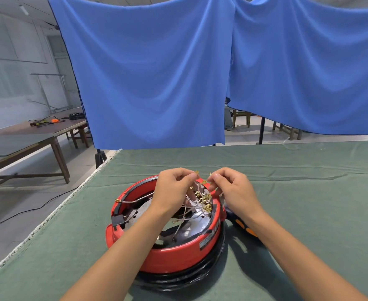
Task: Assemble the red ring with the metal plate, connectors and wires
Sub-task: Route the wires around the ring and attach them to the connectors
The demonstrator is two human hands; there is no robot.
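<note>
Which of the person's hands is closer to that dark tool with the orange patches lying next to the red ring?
The right hand. Its wrist passes just above the tool, which lies right of the red ring; the left hand is over the ring's far side, farther away.

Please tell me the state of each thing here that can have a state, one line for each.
Left hand: grip pinches a brass connector.
Right hand: grip pinches a thin wire end.
Round red plastic ring: lies on the green table cloth.
Shiny metal plate: sits inside the ring.
Brass connectors with wires: loose, crossed over the plate.
</note>
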